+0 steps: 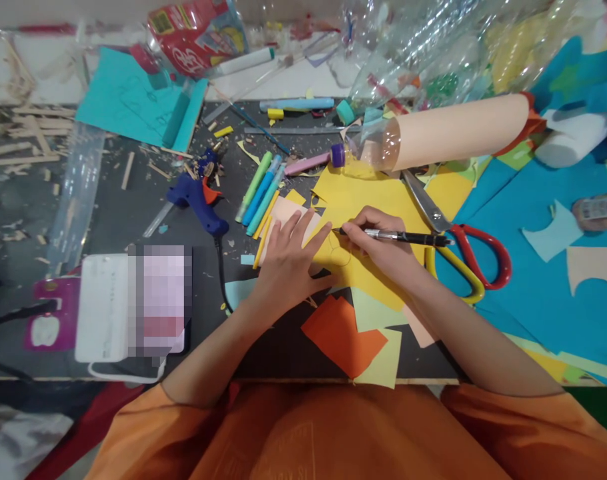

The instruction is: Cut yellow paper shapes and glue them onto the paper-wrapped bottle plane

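My right hand [378, 243] grips a black and silver pen [408, 237], its tip touching a yellow sheet [368, 193]. Faint rounded outlines show on the sheet just below the tip. Spread flat, my left hand [296, 257] rests over a pale pink paper [283, 212] and the sheet's left edge, holding nothing. Scissors [463, 257] with red and yellow handles lie to the right of the pen, partly under it. Several markers [261, 190] lie beyond my left hand. Orange paper [341, 337] is near the table's front edge.
A blue glue gun [198, 203] with its cable lies left of the markers. Farther left are a white power bank [102, 307] and a phone [163, 300]. A paper-wrapped bottle [458, 131] lies behind the scissors. Blue sheets [548, 287] cover the right side; wood scraps [38, 137] litter the left.
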`<state>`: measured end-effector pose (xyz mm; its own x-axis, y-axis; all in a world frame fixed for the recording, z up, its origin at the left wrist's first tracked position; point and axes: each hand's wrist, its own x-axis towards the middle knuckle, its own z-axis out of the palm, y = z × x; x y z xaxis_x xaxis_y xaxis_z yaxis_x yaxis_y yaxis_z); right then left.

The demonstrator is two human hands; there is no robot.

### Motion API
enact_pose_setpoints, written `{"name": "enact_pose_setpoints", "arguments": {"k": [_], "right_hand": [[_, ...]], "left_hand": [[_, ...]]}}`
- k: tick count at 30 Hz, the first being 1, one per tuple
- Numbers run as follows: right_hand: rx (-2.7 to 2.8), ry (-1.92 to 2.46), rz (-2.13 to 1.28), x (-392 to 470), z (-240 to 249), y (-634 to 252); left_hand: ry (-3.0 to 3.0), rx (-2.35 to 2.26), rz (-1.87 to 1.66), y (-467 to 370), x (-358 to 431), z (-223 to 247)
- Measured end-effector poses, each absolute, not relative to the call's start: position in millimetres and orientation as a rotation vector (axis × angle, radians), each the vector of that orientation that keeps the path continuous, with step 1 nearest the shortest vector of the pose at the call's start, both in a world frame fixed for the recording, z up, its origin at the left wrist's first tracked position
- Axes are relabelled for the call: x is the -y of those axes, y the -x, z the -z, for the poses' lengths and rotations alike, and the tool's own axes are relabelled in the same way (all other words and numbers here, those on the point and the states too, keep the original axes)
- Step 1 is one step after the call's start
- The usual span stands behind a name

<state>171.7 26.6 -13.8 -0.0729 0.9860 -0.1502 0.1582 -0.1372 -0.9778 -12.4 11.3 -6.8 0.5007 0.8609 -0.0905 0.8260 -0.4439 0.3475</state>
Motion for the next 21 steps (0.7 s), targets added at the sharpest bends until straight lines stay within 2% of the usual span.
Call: {"name": "enact_pose_setpoints", "arguments": {"k": [12,21], "right_hand": [[1.342,1.388,-1.245,-27.2,15.7,-173.4],[1.044,1.300,-1.270,-32.9,13.0,-173.8]], "left_hand": [[-2.431,-1.411,-0.147,14.6,-10.4,9.3],[-2.461,-1.412,-0.121,13.4,-8.9,5.9]]}}
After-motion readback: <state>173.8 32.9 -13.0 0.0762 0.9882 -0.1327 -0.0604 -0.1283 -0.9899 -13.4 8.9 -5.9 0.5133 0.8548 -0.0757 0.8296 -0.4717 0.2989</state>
